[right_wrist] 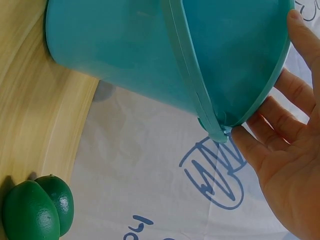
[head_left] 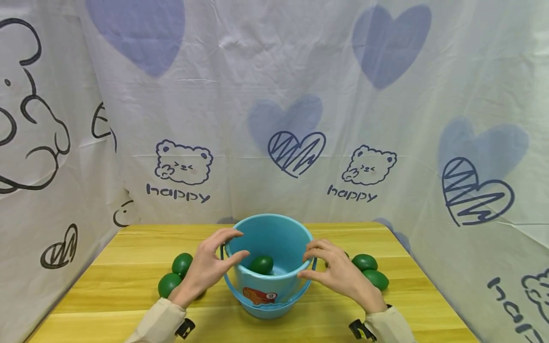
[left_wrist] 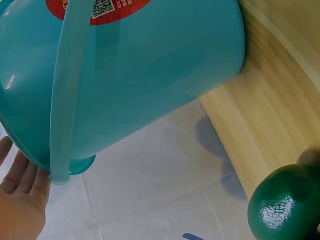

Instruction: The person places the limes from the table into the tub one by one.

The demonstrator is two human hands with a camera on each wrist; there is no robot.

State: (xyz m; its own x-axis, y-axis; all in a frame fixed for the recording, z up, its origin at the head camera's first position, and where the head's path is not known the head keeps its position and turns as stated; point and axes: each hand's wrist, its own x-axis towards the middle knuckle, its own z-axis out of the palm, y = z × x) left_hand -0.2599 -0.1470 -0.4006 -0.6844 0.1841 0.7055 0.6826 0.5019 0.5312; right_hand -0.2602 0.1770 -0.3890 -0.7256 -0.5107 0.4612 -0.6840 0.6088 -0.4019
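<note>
Both hands are bracketing the blue plastic bucket (head_left: 269, 267), one per side at the rim, so it is staying upright and centred near the front of the wooden table (head_left: 116, 267). Left hand (head_left: 208, 267): fingers spread and arched along the left rim, thumb reaching toward the inside; the wrist view is showing fingertips at the handle pivot. It is touching, not clamping, with fingers relaxed. Right hand (head_left: 336, 274) is mirroring it: fingers loosely bent against the right rim, palm open, nothing enclosed. The bucket's handle (head_left: 240, 296) is hanging down across the front wall, so nobody is lifting by it.

One green lime (head_left: 261, 264) is lying inside on the bucket floor. Two more limes (head_left: 176, 275) are sitting on the table left of the bucket, just behind the left hand, and a group (head_left: 370, 270) on the right is sitting close together, all within short reach of each hand. A printed cloth backdrop (head_left: 274, 119) is surrounding the table.
</note>
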